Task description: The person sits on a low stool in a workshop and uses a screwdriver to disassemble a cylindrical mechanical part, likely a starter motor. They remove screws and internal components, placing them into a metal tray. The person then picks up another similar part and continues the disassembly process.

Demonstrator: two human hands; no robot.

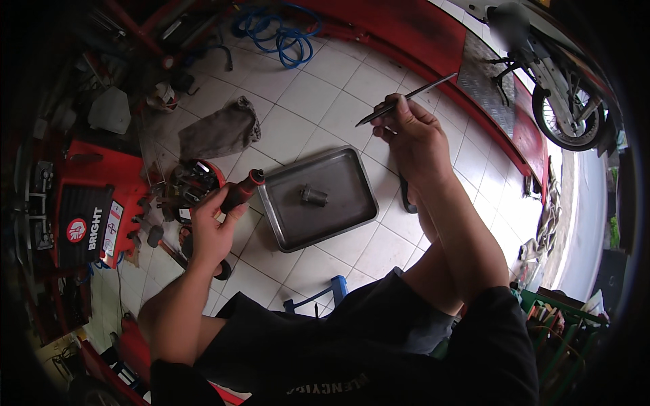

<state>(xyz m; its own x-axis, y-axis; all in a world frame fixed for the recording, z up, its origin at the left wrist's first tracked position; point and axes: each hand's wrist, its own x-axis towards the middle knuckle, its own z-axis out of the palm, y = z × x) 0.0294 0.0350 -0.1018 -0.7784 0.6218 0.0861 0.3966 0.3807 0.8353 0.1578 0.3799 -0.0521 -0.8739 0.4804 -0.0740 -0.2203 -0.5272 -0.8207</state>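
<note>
My left hand (213,230) is closed around a red screwdriver handle (241,193) with a dark collar, its end pointing up and to the right. In my right hand (421,139), raised over the floor at the right, a long thin metal rod (437,82) is pinched between thumb and fingers. It looks like a screwdriver shaft, and both its ends stick out of the grip. Below and between the hands a grey rectangular metal tray (342,169) lies on the tiles. A small cylindrical metal part (314,197) lies on its side in the tray, touched by neither hand.
A grey rag (220,128) lies beyond the tray at the left. Near my left hand stands a red round container (196,177) of tools, with a hammer (166,245) by it. A red toolbox (128,237), blue hose (281,37), red lift platform (433,40) and motorcycle (555,88) surround the floor.
</note>
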